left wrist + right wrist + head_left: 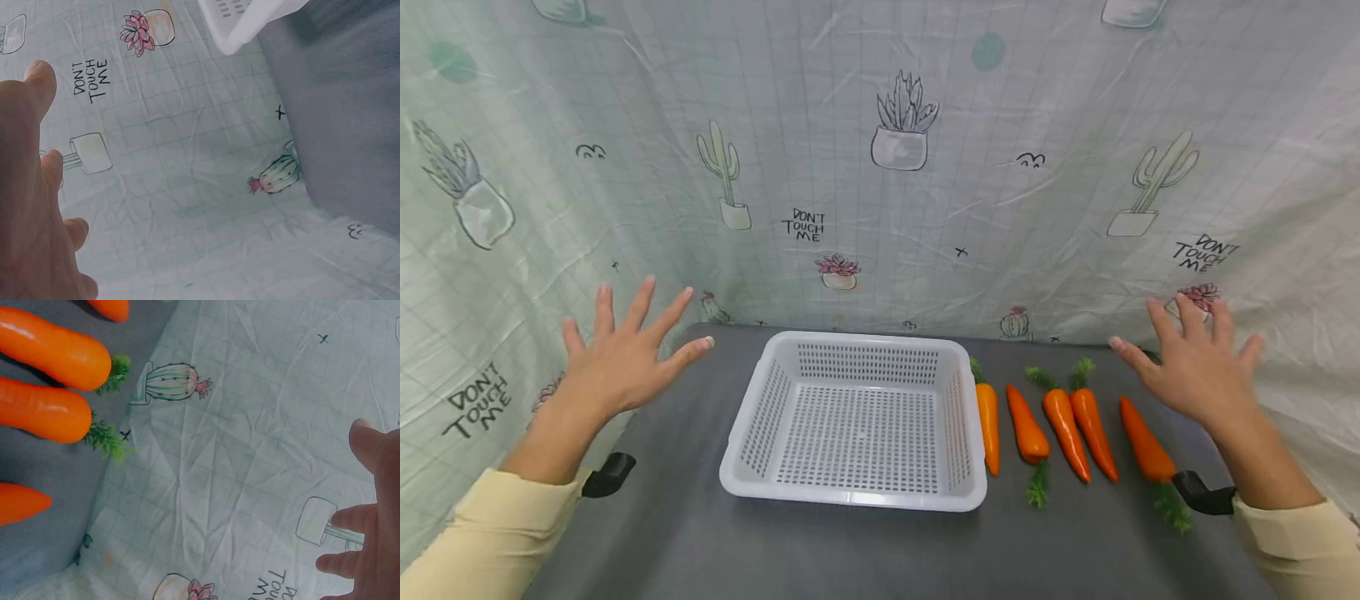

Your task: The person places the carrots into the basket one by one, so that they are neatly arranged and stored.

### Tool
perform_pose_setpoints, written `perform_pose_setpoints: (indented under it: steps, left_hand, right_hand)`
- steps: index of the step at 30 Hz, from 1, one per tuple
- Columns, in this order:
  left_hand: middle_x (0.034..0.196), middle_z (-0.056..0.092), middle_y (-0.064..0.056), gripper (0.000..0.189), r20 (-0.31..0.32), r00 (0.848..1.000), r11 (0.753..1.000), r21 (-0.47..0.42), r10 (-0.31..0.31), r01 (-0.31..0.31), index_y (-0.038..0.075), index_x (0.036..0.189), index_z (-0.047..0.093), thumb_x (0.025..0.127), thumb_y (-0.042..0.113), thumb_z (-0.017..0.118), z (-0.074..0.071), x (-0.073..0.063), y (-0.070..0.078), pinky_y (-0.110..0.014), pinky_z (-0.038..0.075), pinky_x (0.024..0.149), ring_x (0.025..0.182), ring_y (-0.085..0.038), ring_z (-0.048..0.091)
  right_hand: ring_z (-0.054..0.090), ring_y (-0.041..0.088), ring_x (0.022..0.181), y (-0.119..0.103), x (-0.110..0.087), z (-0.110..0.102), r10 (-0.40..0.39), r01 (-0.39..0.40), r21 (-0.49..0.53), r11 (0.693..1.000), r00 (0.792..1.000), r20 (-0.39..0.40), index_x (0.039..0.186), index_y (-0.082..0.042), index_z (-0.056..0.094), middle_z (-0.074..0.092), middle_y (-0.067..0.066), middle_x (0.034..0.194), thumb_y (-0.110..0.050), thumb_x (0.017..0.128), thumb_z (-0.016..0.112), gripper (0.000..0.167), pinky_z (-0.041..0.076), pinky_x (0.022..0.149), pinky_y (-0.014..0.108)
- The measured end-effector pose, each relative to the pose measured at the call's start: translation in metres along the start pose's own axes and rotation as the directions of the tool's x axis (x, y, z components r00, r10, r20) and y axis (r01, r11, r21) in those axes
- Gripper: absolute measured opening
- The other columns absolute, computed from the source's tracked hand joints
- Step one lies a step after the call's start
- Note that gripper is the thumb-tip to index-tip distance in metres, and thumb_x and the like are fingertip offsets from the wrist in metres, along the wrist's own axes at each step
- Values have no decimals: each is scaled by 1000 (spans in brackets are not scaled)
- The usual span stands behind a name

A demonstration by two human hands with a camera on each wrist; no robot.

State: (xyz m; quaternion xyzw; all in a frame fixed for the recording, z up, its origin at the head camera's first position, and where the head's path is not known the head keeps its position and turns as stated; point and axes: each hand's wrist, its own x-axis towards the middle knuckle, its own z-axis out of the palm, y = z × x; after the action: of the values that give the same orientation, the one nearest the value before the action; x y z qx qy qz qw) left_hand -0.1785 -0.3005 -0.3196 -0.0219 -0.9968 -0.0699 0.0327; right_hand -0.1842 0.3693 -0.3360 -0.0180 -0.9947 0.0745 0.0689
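My left hand [620, 360] is raised with its fingers spread, left of a white plastic basket [853, 502] and touching nothing. On the other side my right hand [1201, 371] is held up the same way, above the table near the rightmost carrot [1146, 442]. Several orange carrots with green tops lie in a loose row right of the basket. One carrot [989, 425] is right beside the basket's wall. Two more, a carrot [1066, 433] and its neighbour [1094, 432], lie close together. In the right wrist view, carrots [53, 350] show at the left.
A grey table [820, 554] bears the basket and carrots. Behind and at both sides hangs a pale curtain [850, 192] printed with potted cacti and lettering. A black strap piece [610, 475] shows at the left wrist, another strap piece [1202, 496] at the right.
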Motion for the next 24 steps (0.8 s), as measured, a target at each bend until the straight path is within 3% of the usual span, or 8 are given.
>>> perform_pose_setpoints:
  steps: [10, 18, 24]
  left_hand:
    - [174, -16, -19, 89, 39, 999, 1000, 19, -6, 5, 39, 167, -1, 97, 83, 32, -10, -3, 6, -94, -12, 100, 151, -63, -24]
    - [175, -14, -17, 90, 59, 998, 1000, 16, -15, 14, 40, 167, 0, 95, 85, 31, -7, -4, 13, -93, -14, 102, 151, -63, -23]
    - [175, -15, -17, 90, 72, 997, 1000, 3, -12, 12, 41, 167, 1, 95, 85, 32, -6, -6, 13, -94, -14, 100, 151, -62, -25]
  right_hand:
    - [-14, 59, 155, -5, 0, -3, -22, 21, 34, 999, 1000, 22, 168, -11, 12, 2, 32, 170, -74, 102, 37, 95, -7, 103, 94]
    - [-17, 59, 154, -8, -1, -2, -27, 26, 22, 999, 998, 63, 167, -10, 9, -1, 33, 170, -75, 101, 37, 97, -8, 103, 94]
    - [-11, 62, 153, -13, -1, 0, -38, 38, 3, 999, 996, 82, 168, -10, 9, -1, 32, 170, -76, 100, 37, 98, -7, 103, 94]
